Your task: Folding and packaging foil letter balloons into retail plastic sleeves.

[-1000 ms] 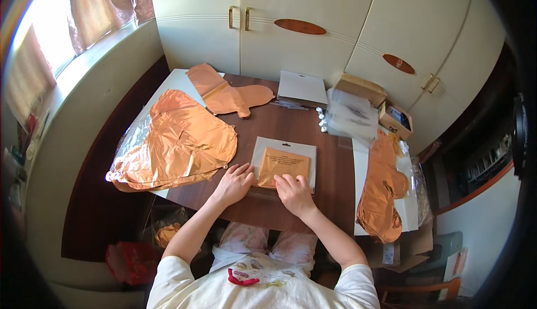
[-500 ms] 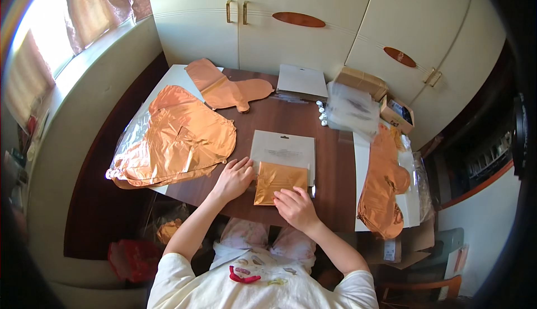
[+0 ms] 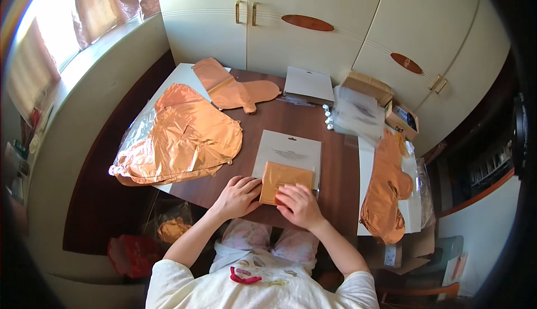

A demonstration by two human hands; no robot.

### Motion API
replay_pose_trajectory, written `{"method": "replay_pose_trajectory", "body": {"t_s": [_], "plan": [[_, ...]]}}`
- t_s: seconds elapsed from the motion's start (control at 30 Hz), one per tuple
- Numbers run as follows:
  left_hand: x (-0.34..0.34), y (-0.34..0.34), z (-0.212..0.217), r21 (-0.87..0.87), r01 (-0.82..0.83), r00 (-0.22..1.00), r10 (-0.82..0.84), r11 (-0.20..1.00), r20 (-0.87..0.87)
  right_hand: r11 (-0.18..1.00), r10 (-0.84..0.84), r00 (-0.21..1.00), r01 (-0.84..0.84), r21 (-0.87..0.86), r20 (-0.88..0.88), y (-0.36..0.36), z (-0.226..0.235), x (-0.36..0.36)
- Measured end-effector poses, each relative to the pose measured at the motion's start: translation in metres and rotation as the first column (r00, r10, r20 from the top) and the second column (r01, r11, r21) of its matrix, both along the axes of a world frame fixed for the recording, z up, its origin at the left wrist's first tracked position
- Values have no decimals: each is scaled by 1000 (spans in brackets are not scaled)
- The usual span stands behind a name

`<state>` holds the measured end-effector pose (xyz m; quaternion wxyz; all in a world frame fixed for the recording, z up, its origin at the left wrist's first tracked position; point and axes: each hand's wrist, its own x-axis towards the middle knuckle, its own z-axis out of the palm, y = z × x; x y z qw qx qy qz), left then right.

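Note:
A folded square of orange-gold foil (image 3: 279,176) lies over the lower part of a pale grey card (image 3: 291,145) with a hanging slot. My left hand (image 3: 239,197) rests beside the foil's left edge, fingers stretched out and fingertips at or close to it. Over the foil's lower right part lies my right hand (image 3: 303,205), fingers spread and bent a little, touching the surface. Whether the right fingers pinch any layer cannot be made out. To the left, large orange foil balloons (image 3: 190,135) lie flat, uninflated.
Another flat foil balloon (image 3: 235,90) lies at the back left, and more hang along the right edge (image 3: 386,191). Grey cards (image 3: 309,84), clear plastic bags (image 3: 358,113), small white pieces (image 3: 329,120) and an open cardboard box (image 3: 401,120) stand at the back. Cupboards (image 3: 313,1) close off the far side.
My left hand has slid nearer to me along the foil's left side. My right fingers have shifted slightly on the foil. The whole view has moved a little.

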<state>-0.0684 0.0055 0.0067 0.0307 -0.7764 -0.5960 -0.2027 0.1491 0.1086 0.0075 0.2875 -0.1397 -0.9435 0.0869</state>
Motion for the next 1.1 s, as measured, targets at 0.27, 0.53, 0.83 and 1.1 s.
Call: {"method": "replay_pose_trajectory", "body": {"t_s": [0.27,0.53,0.83,1.1], "plan": [[7,2,-1,-78,16,1000,-16,997,-12,992,-126,932,108,71,341,47,-22,-13],[4,-2,2,-79,46,999,-47,996,-7,986,-156,934,130,100,321,48,-23,-20],[-1,0,-4,-54,74,988,-66,996,136,983,-167,936,135,123,310,49,-25,-21],[18,41,21,147,40,999,-38,988,-16,982,-179,914,140,130,364,48,-21,-21]]}}
